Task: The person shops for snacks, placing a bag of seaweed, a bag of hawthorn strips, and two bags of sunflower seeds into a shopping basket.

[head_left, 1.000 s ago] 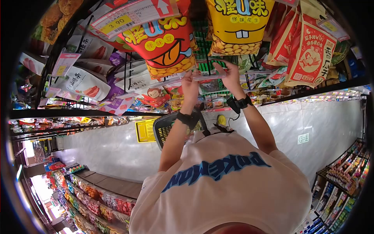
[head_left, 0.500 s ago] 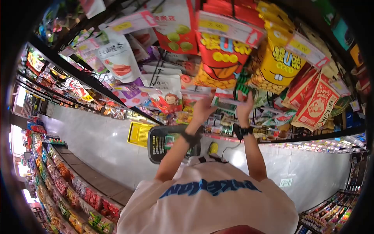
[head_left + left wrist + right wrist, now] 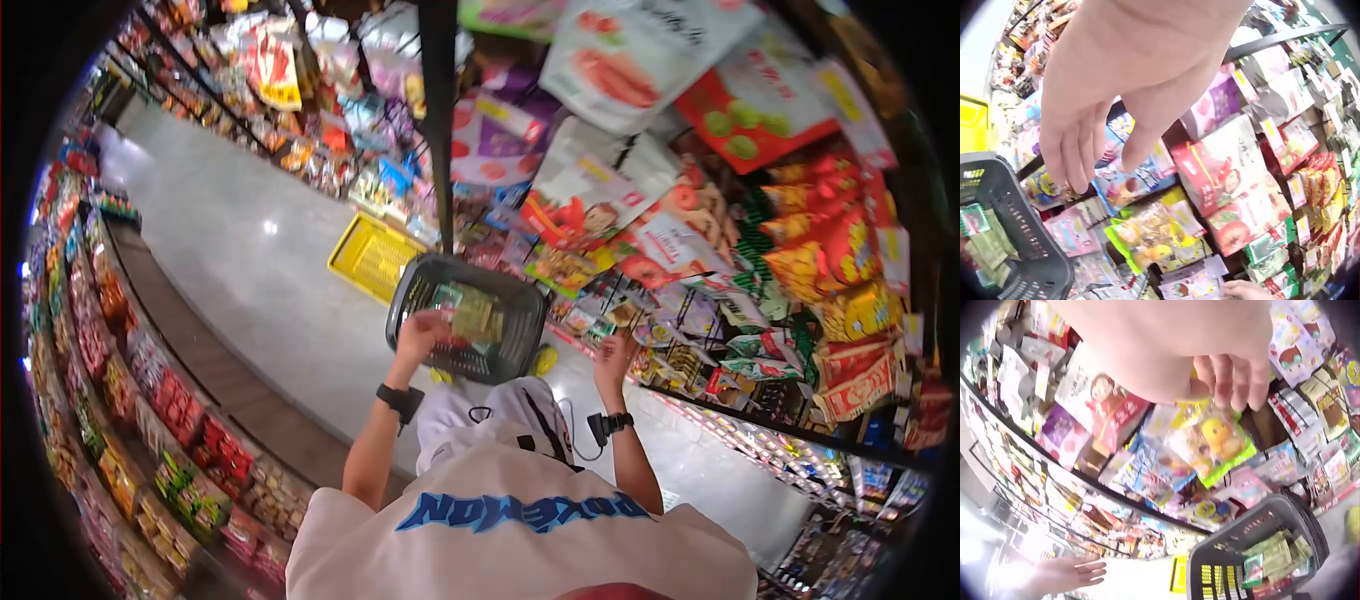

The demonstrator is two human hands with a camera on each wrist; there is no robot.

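In the head view the left hand hangs over the left part of a dark grey basket, holding nothing. Green and clear packets lie inside the basket. The right hand is raised beside the shelf, to the right of the basket, and appears empty. In the left wrist view the left hand's fingers point down, relaxed, with hanging snack bags behind them. The right wrist view has the right hand's fingers loosely bent in front of a bag with a yellow figure.
A yellow basket stands on the floor beside the grey one. Racks of hanging snack bags run along the upper right, with a black upright post. A long low display of packets lines the left.
Both hands have come away from the rack beneath the red and yellow snack bags and moved lower, the left one over the grey basket. The head view has swung left.
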